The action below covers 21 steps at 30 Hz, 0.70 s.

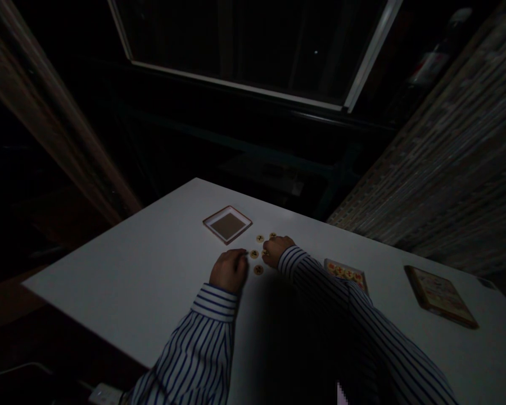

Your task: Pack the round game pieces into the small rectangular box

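Observation:
Several round wooden Chinese chess pieces with dark characters lie in a small group on the white table. My right hand (277,251) is over the group's right side, its fingers closed down at one Chinese chess piece (265,253), partly covered by the fingertips. My left hand (229,270) rests at the left of the group, fingers loosely bent and apart, holding nothing visible. Its fingertips are close to another piece (253,254). A piece (260,238) sits farther back, one (272,235) beyond my right hand, and one (258,270) nearer to me.
An open shallow square box part (208,225) lies behind my left hand. Beside my right forearm is a tray (334,261) of red-lettered pieces, partly hidden by the sleeve. A flat box (441,295) lies farther right. Curtains flank the white table (122,270); the room is dim.

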{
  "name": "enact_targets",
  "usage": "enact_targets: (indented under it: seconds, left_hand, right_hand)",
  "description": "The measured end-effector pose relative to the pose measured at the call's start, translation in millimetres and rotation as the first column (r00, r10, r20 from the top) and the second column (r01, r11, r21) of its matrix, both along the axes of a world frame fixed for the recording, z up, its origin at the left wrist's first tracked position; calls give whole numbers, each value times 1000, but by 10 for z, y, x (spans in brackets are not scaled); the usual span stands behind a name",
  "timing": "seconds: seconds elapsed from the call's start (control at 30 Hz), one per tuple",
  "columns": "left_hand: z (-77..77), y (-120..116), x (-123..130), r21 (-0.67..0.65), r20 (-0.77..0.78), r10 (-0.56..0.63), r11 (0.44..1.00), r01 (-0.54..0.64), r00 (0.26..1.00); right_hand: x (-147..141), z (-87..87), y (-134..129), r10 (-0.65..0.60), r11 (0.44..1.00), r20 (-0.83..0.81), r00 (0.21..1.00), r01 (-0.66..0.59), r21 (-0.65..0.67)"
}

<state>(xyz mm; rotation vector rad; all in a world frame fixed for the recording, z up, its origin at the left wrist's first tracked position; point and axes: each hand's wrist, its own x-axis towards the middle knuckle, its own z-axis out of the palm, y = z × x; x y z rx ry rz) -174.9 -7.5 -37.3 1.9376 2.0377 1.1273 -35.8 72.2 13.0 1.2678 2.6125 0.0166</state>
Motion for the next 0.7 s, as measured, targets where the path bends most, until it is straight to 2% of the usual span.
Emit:
enact_targets:
  seconds: [0.2, 0.33, 0.53, 0.7]
  left_hand:
    - [-43, 19, -11, 59, 22, 17, 998, -19, 1000]
    - [-56, 25, 11, 120, 108, 16, 992, -29, 994]
    - [81, -42, 171, 117, 286, 3, 992, -38, 958]
    - [189, -60, 361, 51, 467, -90, 996, 74, 880]
  right_hand:
    - [66, 82, -42, 11, 997, -76, 997, -5, 72]
    - [139, 201, -112, 20, 996, -124, 992, -8, 93]
    - [290, 346, -252, 8, 992, -192, 981, 16, 123]
    - [472, 401, -374, 22, 985, -260, 965, 24, 172]
